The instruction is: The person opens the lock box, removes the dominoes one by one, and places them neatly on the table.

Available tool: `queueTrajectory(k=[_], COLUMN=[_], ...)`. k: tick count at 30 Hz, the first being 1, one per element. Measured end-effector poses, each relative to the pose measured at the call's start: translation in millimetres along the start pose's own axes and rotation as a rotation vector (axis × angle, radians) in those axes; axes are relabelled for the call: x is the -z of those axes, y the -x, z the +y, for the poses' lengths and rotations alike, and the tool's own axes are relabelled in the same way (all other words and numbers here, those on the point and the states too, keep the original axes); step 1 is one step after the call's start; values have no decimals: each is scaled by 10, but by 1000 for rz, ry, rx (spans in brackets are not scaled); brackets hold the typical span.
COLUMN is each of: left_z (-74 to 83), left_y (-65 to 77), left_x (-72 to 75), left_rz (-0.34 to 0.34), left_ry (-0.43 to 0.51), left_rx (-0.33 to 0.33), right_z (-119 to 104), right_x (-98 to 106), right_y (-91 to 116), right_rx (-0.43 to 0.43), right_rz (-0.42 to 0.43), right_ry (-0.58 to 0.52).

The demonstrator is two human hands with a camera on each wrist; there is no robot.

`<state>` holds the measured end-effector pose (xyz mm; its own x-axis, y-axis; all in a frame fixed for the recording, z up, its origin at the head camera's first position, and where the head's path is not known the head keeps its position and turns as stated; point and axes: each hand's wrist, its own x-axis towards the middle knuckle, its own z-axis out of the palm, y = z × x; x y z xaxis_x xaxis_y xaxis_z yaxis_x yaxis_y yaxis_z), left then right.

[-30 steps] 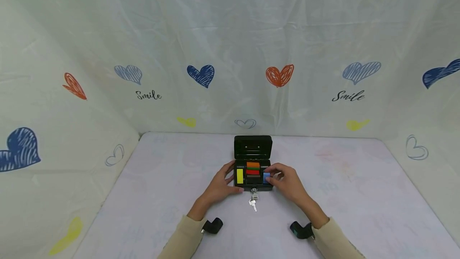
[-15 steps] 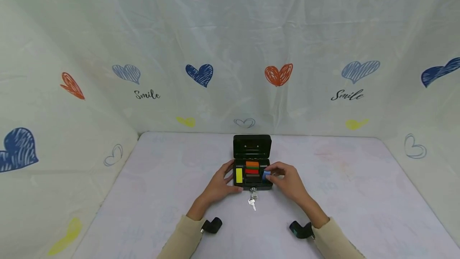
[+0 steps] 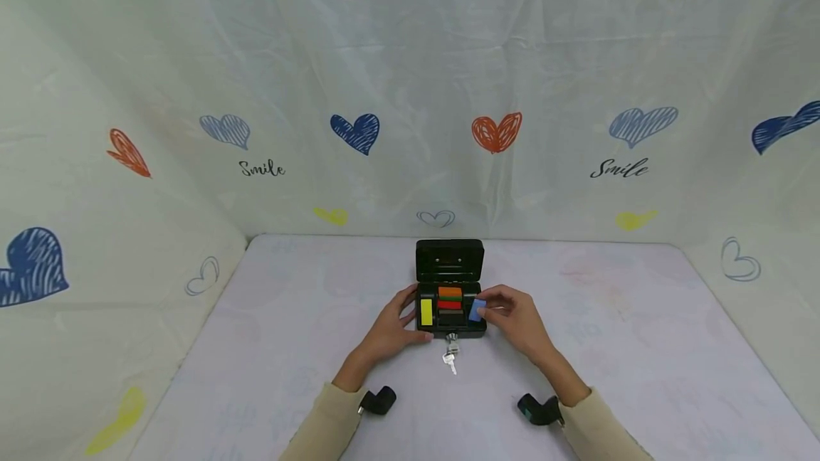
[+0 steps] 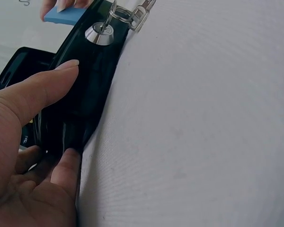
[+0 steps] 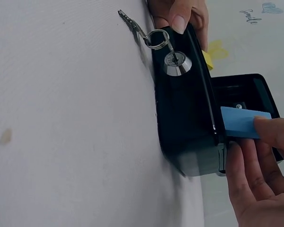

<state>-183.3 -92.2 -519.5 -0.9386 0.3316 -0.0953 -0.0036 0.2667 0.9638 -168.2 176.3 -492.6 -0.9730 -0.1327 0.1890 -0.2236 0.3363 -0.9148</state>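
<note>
A black cash box (image 3: pixel 465 334) stands on the table with its lid (image 3: pixel 450 260) raised. My left hand (image 3: pixel 390 330) holds the box's left end, thumb on the front wall and fingers against the side. Between thumb and fingers of my right hand (image 3: pixel 517 319) is a flat blue block (image 5: pixel 240 122), tilted over the right-hand compartment and rising above the rim. Inside the box lie a yellow block (image 3: pixel 426 312) on the left, and in the middle an orange block (image 3: pixel 450 292), a red block (image 3: pixel 450 305) and a thin green strip.
From the lock (image 5: pixel 177 63) at the box's front hangs a ring with keys (image 3: pixel 450 361). The pale table (image 3: pixel 307 290) stretches out around the box. Behind it hangs a white curtain (image 3: pixel 410 77) with printed hearts. Wrist cameras (image 3: pixel 538 409) jut from both sleeves.
The blue block has come up out of the right-hand compartment and tilted, pinched by the right hand. The left hand stays on the box.
</note>
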Motion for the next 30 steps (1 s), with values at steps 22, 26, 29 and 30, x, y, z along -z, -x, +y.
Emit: queueTrajectory(k=[22, 26, 29, 30], left_z=[6, 11, 13, 13], left_y=[-6, 0, 5, 6], left_x=[-11, -5, -3, -3], left_rz=[5, -3, -4, -4], left_ry=[-12, 2, 11, 11], left_rx=[10, -5, -11, -9], right_z=[100, 141, 154, 156], right_x=[237, 310, 367, 385], right_y=[-32, -30, -24, -23], right_rx=[-80, -91, -97, -98], right_rz=[22, 17, 13, 13], right_ry=[61, 27, 18, 15])
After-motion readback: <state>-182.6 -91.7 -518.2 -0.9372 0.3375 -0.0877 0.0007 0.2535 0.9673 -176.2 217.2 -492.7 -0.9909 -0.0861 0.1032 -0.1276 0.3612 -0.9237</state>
